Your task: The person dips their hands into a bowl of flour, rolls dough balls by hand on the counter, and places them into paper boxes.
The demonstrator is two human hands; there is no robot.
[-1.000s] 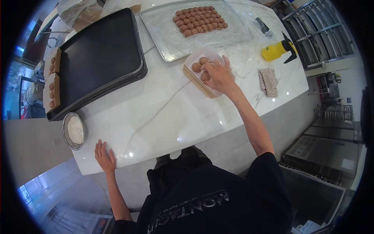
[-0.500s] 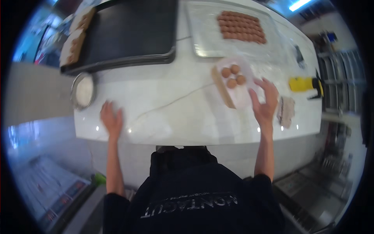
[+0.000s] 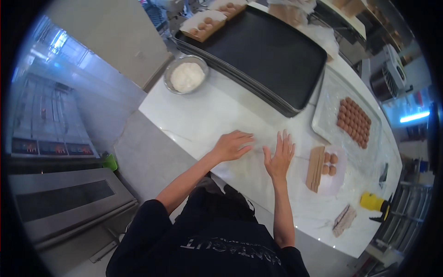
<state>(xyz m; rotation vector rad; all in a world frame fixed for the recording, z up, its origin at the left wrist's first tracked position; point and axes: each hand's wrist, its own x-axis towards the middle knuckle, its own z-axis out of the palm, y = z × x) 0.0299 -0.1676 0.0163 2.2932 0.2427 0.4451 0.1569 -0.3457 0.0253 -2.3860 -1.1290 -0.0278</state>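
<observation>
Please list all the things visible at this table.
Trays: one stack, black, far side
Boxes: two, brown, on trays
Box stack: one, brown, right
Silver tray: one, silver, far right
Balls: many, brown, in boxes, box stack, silver tray
Bowl: one, silver, left
Powder: heap, white, in bowl
Bottle: one, yellow and black, right
Cloth: one, beige, near bottle
Tool: one, dark, right edge
Bags: count unclear, translucent, behind trays
Left hand, right hand: two, bare, centre

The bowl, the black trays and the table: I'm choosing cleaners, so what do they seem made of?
Bowl: probably smooth metal, judging by its grey, shiny rim.
Black trays: likely metal with a dark satin coating; the edges look thin and rigid.
Table: polished stone or a look-alike, white with faint grey veins and bright glints.
</observation>
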